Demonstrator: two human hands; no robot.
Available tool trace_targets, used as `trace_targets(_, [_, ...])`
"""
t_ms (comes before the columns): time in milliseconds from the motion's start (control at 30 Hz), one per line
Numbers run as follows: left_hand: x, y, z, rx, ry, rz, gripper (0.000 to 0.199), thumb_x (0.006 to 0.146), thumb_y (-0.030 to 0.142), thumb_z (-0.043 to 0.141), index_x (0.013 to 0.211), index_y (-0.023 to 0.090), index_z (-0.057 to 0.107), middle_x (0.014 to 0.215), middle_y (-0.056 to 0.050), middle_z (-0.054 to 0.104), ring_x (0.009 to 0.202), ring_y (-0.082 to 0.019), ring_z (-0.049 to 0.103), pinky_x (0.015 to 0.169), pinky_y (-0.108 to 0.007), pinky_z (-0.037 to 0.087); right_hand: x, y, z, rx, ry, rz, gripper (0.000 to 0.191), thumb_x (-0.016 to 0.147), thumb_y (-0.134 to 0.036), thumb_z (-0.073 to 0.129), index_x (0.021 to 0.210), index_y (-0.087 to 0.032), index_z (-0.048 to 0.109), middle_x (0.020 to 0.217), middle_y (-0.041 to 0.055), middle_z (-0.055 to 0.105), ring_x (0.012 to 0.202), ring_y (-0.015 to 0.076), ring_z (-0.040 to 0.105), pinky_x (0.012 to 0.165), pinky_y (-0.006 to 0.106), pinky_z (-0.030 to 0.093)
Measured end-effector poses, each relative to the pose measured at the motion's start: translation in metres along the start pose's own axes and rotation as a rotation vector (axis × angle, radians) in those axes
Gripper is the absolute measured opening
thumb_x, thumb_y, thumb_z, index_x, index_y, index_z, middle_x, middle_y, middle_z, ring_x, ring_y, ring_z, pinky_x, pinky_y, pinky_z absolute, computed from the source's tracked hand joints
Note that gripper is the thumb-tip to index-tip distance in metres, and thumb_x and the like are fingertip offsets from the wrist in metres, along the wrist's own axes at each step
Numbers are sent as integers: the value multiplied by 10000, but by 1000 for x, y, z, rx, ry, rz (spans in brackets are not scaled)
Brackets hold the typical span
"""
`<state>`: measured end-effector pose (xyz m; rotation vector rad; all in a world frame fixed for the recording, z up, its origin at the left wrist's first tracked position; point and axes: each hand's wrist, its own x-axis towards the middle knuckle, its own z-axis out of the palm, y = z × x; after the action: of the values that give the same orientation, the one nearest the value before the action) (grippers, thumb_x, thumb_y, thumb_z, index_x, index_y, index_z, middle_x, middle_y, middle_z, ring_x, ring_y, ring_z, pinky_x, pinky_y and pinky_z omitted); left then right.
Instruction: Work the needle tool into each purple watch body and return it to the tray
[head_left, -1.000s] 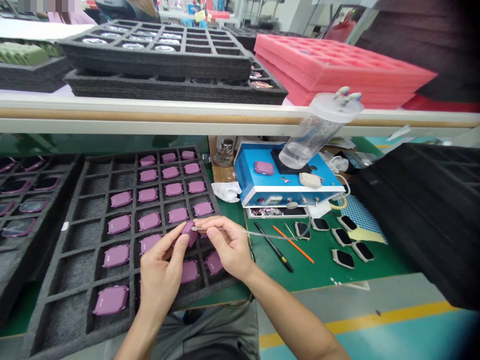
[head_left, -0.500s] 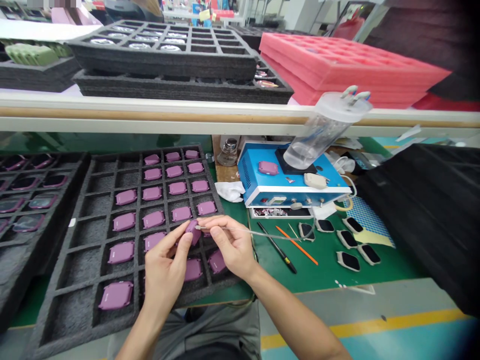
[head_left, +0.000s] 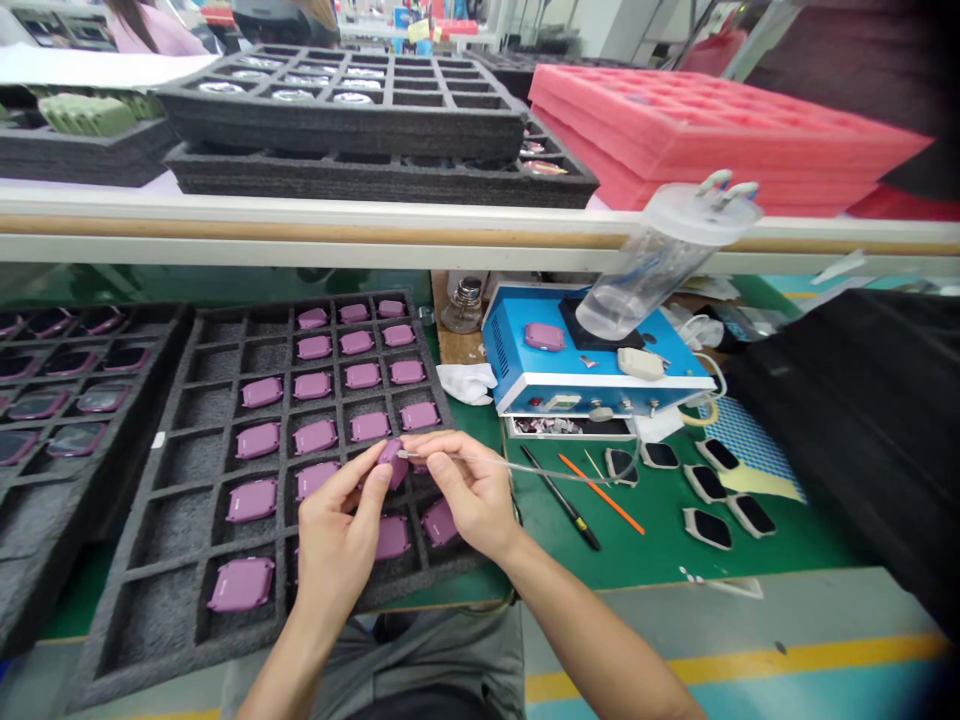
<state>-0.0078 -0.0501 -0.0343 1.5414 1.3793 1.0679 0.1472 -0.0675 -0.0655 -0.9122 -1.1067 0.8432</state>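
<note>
Left hand [head_left: 335, 530]: thumb and forefinger pinching one purple device case [head_left: 392, 464]. Right hand [head_left: 469, 495]: fingertips pinching a thin metal-tipped tube [head_left: 480, 462], tip at the case's edge. Beneath my fingers: black foam tray [head_left: 180, 460] holding matching cases [head_left: 251, 500].

A head-worn camera looks forward and down from close above the person's hands [head_left: 397, 505], tilted toward the workbench below the white-railed shelf [head_left: 300, 230], while that shelf crosses the frame and foam trays [head_left: 337, 120] stand beyond it.
</note>
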Motion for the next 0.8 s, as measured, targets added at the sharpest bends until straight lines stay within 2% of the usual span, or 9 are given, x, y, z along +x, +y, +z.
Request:
trace_targets(467, [-3,4,1,-71,-19,0,370,915,411,698,1171,166,806,1148,-103,816,1006,-268,801,893,-360,654,-5,-1,0,15,10,2,138,1003,-291,631,1012,-242,759,1087,70,813,1061,201,780,953,343,639])
trace_targets(800, [-1,2,-1,-13,2,-9,410,890,453,698,1153,161,815,1118,-101,824,981,-286,805,923,-401,653,-3,4,0,69,0,18,144,1005,-319,635,1007,-245,758,1063,69,794,1067,208,770,947,353,643])
